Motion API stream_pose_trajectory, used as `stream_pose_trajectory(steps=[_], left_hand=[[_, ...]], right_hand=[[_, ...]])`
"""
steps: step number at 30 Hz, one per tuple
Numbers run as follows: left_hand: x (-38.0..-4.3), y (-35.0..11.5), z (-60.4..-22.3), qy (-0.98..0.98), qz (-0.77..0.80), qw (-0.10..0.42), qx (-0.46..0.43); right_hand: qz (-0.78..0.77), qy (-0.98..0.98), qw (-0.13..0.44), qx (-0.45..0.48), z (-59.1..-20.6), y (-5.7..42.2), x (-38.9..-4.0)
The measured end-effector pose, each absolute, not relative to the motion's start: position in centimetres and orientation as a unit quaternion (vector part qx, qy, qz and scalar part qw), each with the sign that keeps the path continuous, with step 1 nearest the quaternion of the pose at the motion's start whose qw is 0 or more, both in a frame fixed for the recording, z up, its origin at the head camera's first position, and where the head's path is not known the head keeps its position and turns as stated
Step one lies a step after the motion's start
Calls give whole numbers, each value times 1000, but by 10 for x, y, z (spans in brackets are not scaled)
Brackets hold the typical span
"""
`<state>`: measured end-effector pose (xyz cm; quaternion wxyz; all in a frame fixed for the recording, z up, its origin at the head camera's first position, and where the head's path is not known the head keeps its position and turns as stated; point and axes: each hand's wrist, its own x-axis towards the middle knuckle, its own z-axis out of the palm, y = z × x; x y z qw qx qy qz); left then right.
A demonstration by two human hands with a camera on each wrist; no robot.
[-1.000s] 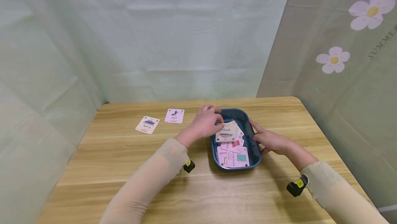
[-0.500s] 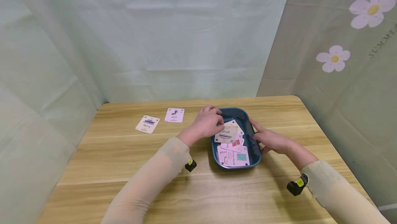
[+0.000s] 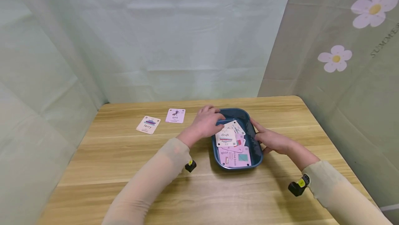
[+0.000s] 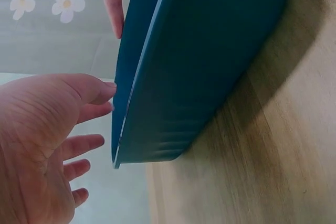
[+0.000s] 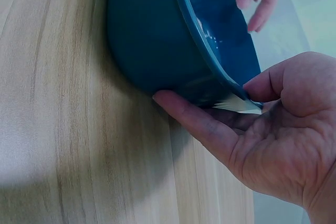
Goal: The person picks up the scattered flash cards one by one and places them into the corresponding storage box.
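Observation:
A dark blue plastic box (image 3: 255, 151) stands on the table with several word cards inside. On top of them, toward the left wall, lies the ship card (image 3: 226, 139); an exercise book card (image 3: 239, 159) shows near the front. My left hand (image 3: 205, 123) hovers over the box's left rim, thumb and fingers parted with nothing between them, as the left wrist view also shows. My right hand (image 3: 275, 142) holds the right side of the box. In the right wrist view its thumb is at the rim and its fingers are against the outer wall.
To the left on the wooden table (image 3: 124, 169) lie two cards, one with an ant (image 3: 175, 116) and one with a ferry (image 3: 148, 125). Pale cloth curtains (image 3: 187, 45) hang behind and at both sides of the table.
The left thumb and fingers have parted and let go of the ship card, which has dropped slightly toward the front onto the other cards. The right hand and box have stayed put.

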<state>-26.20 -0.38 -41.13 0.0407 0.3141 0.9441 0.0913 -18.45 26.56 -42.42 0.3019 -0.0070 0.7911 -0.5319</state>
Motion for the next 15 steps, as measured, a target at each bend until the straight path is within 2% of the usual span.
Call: stream_pose_trajectory(steps=[15], left_hand=[[-257,-18,-411,925,187,-16,330]], right_hand=[[-532,792,301,0,-422,263,-181]])
